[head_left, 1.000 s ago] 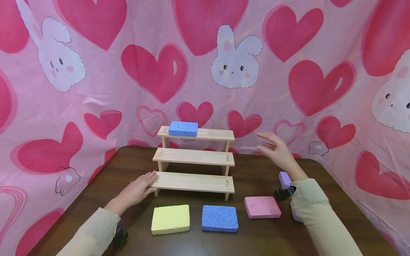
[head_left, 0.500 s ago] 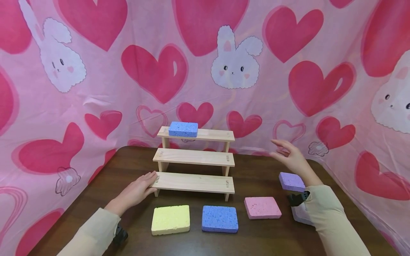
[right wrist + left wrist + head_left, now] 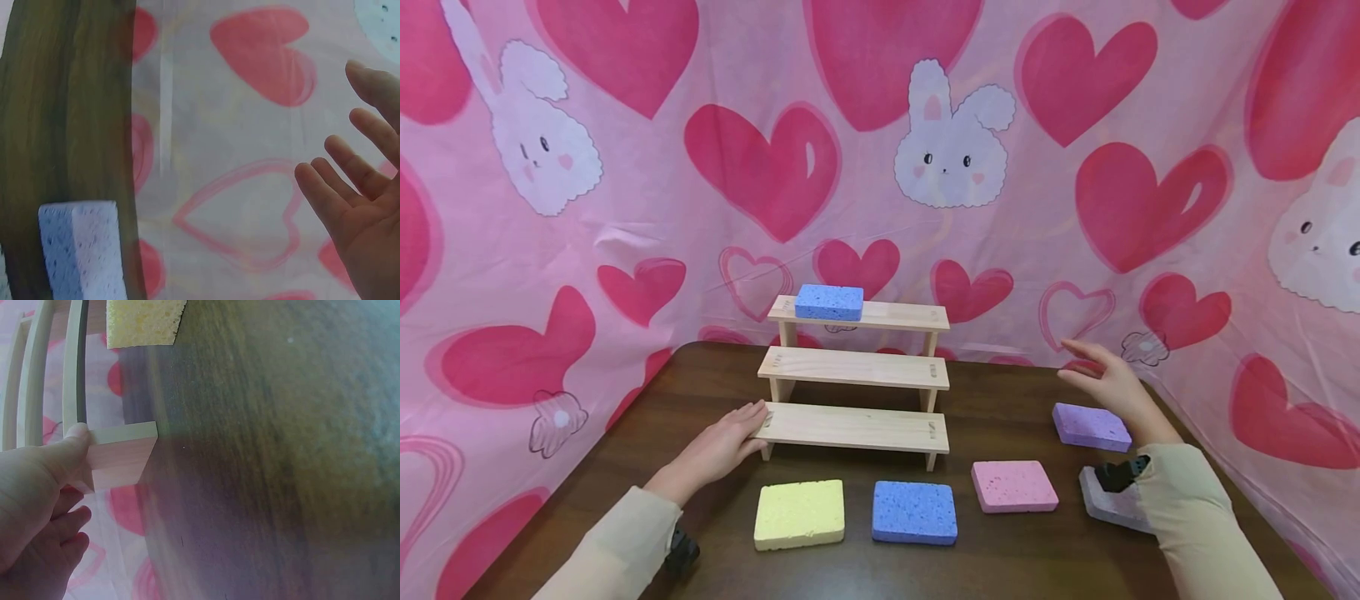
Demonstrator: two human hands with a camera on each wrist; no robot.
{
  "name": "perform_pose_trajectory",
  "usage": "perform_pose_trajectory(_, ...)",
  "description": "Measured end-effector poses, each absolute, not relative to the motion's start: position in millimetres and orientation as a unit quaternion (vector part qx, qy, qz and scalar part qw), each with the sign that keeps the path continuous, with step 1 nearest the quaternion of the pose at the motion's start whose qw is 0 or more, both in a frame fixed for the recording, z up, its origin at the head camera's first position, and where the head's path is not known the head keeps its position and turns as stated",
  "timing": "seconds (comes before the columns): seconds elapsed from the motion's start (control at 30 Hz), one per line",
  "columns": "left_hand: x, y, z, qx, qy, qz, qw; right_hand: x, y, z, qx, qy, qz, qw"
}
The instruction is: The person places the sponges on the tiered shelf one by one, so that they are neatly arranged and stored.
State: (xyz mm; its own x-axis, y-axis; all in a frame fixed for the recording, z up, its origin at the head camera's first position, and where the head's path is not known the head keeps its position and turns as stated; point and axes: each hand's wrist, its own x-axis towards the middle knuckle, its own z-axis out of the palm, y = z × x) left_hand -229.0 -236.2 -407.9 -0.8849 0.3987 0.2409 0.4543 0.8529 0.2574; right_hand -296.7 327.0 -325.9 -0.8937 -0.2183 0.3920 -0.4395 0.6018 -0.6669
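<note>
A three-tier wooden display stand [image 3: 854,427] stands mid-table. My left hand [image 3: 718,446] holds the left end of its lowest step. In the left wrist view the thumb [image 3: 76,439] lies on the step's edge by the leg, the other fingers partly hidden behind. A blue sponge [image 3: 829,302] sits at the left of the top step. My right hand [image 3: 1112,383] is in the air above and beyond the purple sponge [image 3: 1090,426], its fingers apart and holding nothing. Partly under the right sleeve shows a grey sponge [image 3: 1108,500].
In front of the stand lie a yellow sponge [image 3: 799,514], a second blue sponge [image 3: 914,512] and a pink sponge [image 3: 1014,486], in a row on the dark wooden table [image 3: 715,550]. A pink cloth [image 3: 865,50] with hearts and rabbits hangs behind and at the sides.
My right hand has moved right and slightly down, away from the stand, uncovering more of the purple and grey sponges. The left hand and the stand have stayed still.
</note>
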Motion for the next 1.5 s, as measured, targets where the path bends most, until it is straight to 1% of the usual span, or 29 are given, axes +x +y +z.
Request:
perform_pose_trajectory(0.23,-229.9,-236.7,-408.6,-0.225,-0.958,-0.152,0.094,-293.6,339.0,-334.7,0.192,-0.875,0.423,0.139)
perform_pose_trajectory(0.47,-229.7,-236.0,-408.8,-0.228,-0.957,-0.154,0.096,-290.7,355.6,-342.9,0.172,-0.895,0.396,0.107)
perform_pose_trajectory(0.67,-229.2,-236.4,-408.6,-0.226,-0.957,-0.155,0.097,-289.8,367.5,-348.3,0.151,-0.913,0.366,0.095)
perform_pose_trajectory(0.87,-229.3,-236.3,-409.3,-0.221,-0.957,-0.159,0.097,-290.3,380.9,-358.5,0.105,-0.921,0.372,0.054)
perform_pose_trajectory(0.97,-229.3,-236.2,-409.1,-0.219,-0.958,-0.16,0.093,-291.0,388.1,-365.4,0.089,-0.925,0.367,0.043)
perform_pose_trajectory(1.2,-229.2,-236.2,-408.1,-0.216,-0.959,-0.162,0.083,-292.7,399.5,-381.2,0.071,-0.913,0.401,0.016)
perform_pose_trajectory(1.5,-230.2,-237.1,-409.1,-0.212,-0.96,-0.163,0.08,-290.4,403.9,-388.5,0.052,-0.908,0.414,-0.04)
